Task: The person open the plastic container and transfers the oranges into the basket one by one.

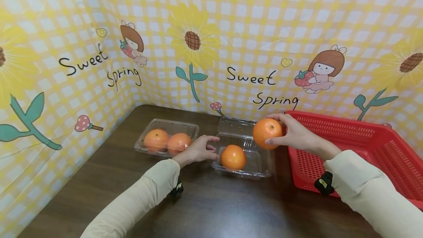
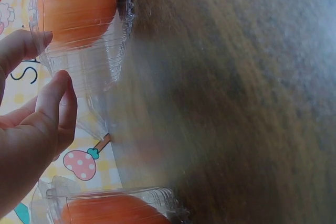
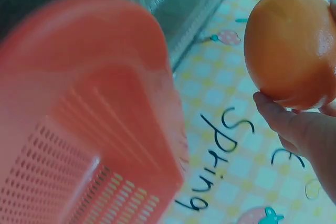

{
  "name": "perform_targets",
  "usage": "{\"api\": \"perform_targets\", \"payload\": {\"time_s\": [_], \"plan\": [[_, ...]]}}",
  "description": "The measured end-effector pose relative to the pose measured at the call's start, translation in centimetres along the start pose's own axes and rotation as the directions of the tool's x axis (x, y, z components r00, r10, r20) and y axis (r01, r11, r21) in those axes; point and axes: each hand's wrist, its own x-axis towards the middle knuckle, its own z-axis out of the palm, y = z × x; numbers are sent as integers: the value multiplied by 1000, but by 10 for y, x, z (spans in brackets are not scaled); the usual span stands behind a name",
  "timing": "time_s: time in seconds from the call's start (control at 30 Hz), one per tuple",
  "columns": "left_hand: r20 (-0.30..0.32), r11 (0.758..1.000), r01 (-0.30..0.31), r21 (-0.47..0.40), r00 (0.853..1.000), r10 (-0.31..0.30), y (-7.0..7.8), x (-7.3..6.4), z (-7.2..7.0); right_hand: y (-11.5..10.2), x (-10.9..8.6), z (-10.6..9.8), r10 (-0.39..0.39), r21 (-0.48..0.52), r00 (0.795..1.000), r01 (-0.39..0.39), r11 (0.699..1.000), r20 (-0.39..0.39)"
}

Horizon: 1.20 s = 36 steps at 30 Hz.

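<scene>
My right hand (image 1: 294, 133) grips an orange (image 1: 267, 133) above the right part of an open clear plastic box (image 1: 259, 166). In the right wrist view, thumb and fingers wrap the orange (image 3: 291, 48) from the side. A second orange (image 1: 233, 157) sits in the left part of that box, its hinged lid (image 1: 236, 126) folded back. My left hand (image 1: 198, 150) is at the box's left side with fingers apart and loosely bent. The left wrist view has its fingertips (image 2: 60, 80) right at the clear wall.
A clear box (image 1: 195, 129) holding two oranges (image 1: 156, 140) stands to the left, partly behind my left hand. The red perforated basket (image 1: 297, 172) is at the right, beneath my right forearm. A checked cloth (image 1: 158, 87) hangs behind the dark wooden table (image 1: 211, 205).
</scene>
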Motion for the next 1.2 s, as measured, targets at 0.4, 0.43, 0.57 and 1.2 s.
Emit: {"api": "perform_targets", "payload": {"time_s": [0.4, 0.43, 0.57, 1.2], "plan": [[7, 1000, 7, -14, 1000, -7, 1, -2, -1, 4, -13, -42, -17, -53, 999, 15, 998, -29], [7, 1000, 5, -13, 1000, -5, 2, -2, -1, 6, -15, -45, -8, -52, 999, 6, 999, -32], [9, 1000, 3, -12, 1000, -3, 1, -2, 0, 14, -21, -54, 29, -82, 998, -33, 996, -52], [19, 997, -65, -40, 998, 66, -12, 3, 1, 68, -32, -87, 192, -132, 971, -211, 969, -145]]}}
